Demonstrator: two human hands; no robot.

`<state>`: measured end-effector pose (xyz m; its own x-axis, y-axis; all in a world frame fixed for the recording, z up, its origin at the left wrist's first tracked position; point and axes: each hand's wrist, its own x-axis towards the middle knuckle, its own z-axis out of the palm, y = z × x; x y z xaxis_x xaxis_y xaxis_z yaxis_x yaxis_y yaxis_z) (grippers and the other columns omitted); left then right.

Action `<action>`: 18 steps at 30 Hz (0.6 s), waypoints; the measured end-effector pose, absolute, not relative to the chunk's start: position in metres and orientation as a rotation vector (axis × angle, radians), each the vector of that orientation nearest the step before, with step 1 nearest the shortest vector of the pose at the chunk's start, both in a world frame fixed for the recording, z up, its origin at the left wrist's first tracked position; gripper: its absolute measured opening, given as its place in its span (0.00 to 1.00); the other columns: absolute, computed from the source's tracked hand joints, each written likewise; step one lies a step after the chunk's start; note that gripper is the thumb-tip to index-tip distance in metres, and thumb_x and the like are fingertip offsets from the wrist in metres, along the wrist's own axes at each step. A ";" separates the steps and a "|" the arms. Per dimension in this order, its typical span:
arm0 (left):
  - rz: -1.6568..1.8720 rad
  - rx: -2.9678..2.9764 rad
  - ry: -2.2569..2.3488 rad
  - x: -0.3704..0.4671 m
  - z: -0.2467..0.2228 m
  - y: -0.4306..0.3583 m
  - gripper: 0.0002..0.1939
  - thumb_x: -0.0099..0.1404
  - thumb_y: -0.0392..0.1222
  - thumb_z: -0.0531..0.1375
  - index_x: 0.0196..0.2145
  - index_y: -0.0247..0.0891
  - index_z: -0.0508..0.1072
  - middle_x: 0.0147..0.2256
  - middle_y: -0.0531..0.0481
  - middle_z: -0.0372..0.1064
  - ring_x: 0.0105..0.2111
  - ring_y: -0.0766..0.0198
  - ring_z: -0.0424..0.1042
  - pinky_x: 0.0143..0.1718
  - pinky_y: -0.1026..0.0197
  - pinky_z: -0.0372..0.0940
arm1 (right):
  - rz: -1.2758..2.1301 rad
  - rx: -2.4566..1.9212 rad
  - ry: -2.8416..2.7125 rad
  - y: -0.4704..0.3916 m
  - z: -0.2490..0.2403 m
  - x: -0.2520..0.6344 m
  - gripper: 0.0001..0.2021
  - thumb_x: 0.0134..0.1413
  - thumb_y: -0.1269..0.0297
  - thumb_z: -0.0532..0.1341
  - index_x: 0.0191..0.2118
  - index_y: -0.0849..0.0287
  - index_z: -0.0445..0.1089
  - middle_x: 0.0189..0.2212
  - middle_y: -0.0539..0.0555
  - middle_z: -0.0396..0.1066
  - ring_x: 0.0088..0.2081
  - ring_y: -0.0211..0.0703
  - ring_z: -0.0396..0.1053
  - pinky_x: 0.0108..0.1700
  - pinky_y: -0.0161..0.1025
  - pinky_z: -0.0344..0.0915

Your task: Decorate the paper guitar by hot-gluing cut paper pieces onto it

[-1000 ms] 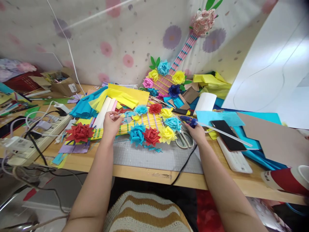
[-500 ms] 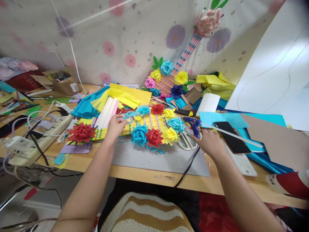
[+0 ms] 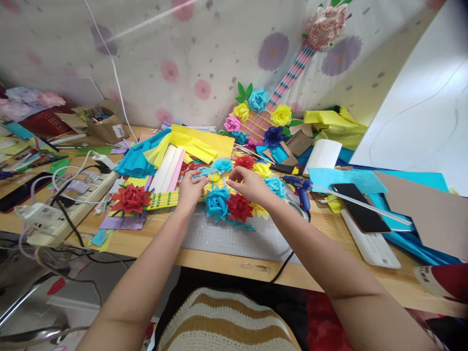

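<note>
A yellow paper guitar (image 3: 165,199) with paper flowers on it lies on the grey cutting mat (image 3: 234,243). My left hand (image 3: 192,191) is over where its neck meets the body, thumb and fingers pinched together; what they hold is too small to make out. To its right, my right hand (image 3: 250,184) hovers above the flowers, fingers bent and a little apart, with nothing visible in them. Below and between the hands are a blue flower (image 3: 217,204) and a red flower (image 3: 240,207). The blue glue gun (image 3: 300,187) with a long glue stick lies right of the guitar.
A second, pink paper guitar (image 3: 288,80) leans on the wall. Scissors (image 3: 296,208) lie partly hidden behind my right forearm. On the right are a phone (image 3: 360,207), cardboard (image 3: 427,209) and a red-and-white cup (image 3: 444,282). A power strip (image 3: 82,207) with cables runs along the left.
My right hand has let go of the glue gun and moved left over the flowers. My left hand has shifted slightly right along the guitar. The view has turned a little left.
</note>
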<state>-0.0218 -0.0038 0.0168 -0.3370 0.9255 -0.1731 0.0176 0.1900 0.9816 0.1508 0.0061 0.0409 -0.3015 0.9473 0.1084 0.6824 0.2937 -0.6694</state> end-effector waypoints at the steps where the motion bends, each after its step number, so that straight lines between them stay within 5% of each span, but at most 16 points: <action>1: 1.259 0.938 1.600 -0.024 0.015 -0.003 0.20 0.46 0.37 0.64 0.38 0.36 0.65 0.22 0.57 0.67 0.17 0.72 0.59 0.23 0.66 0.55 | 0.697 -1.461 -2.085 0.011 0.037 0.147 0.04 0.51 0.64 0.60 0.32 0.58 0.66 0.30 0.50 0.72 0.31 0.36 0.66 0.32 0.34 0.57; 12: 1.017 1.096 1.792 -0.043 -0.005 0.016 0.17 0.47 0.36 0.62 0.34 0.39 0.60 0.23 0.57 0.66 0.19 0.68 0.64 0.26 0.64 0.58 | 0.442 -1.146 -2.515 0.049 0.028 0.142 0.04 0.51 0.70 0.59 0.32 0.59 0.70 0.32 0.51 0.71 0.34 0.37 0.65 0.33 0.32 0.54; 18: 0.844 1.302 1.995 -0.044 -0.017 0.032 0.13 0.45 0.40 0.64 0.29 0.39 0.64 0.26 0.52 0.68 0.29 0.62 0.69 0.30 0.63 0.59 | 0.479 -1.268 -2.365 0.050 0.021 0.145 0.04 0.50 0.68 0.59 0.33 0.59 0.71 0.31 0.51 0.71 0.31 0.36 0.64 0.31 0.32 0.54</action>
